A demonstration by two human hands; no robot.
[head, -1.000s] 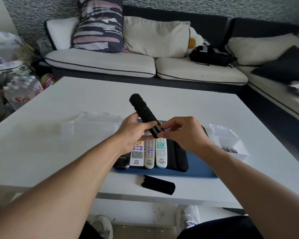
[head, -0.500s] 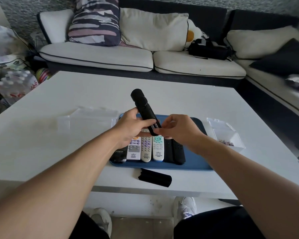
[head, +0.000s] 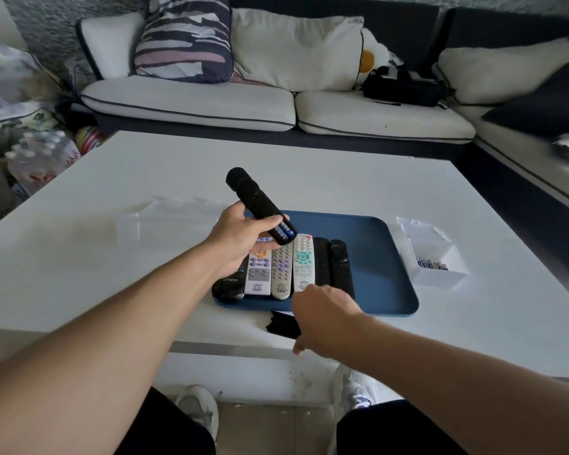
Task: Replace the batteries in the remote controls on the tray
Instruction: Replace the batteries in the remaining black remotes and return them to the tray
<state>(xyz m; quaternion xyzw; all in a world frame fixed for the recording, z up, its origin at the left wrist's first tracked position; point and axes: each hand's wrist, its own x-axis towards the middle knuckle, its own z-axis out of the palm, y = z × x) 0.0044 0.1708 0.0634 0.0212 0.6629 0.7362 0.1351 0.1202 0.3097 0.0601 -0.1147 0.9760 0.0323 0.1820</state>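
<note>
"thtf" on black remote (head: 228, 288)

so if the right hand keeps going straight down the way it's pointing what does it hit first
Most likely the loose black battery cover on the white table, just in front of the blue tray. The right hand already overlaps its right end, though depth is unclear, so contact cannot be confirmed.

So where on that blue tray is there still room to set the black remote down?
The tray's right half is bare, between the rightmost black remote and its right rim. Its left side is crowded with remotes lying side by side.
</note>
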